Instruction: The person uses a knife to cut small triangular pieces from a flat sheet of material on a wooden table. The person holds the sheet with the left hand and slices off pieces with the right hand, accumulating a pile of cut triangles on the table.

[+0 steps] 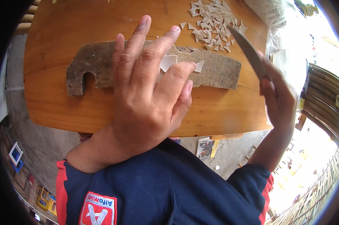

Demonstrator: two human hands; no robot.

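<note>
A worn wooden board [219, 71] with a notch at its left end lies across the table in front of me. My left hand [145, 80] is over its middle, fingers spread, with the index fingertip at a small white triangular piece [199, 66]. A larger flat white piece [169, 61] lies on the board between the index and middle fingers, partly hidden by them. My right hand [277, 92] grips a knife [248, 50], raised beyond the board's right end, its blade pointing up and left. Its handle is mostly hidden in the fist.
A pile of small pale triangular pieces [214, 28] is spread over the far right of the wooden table [64, 108]. Clear plastic wrapping [271, 13] lies at the far right corner. A printed sheet [205, 148] is on the floor below the near edge.
</note>
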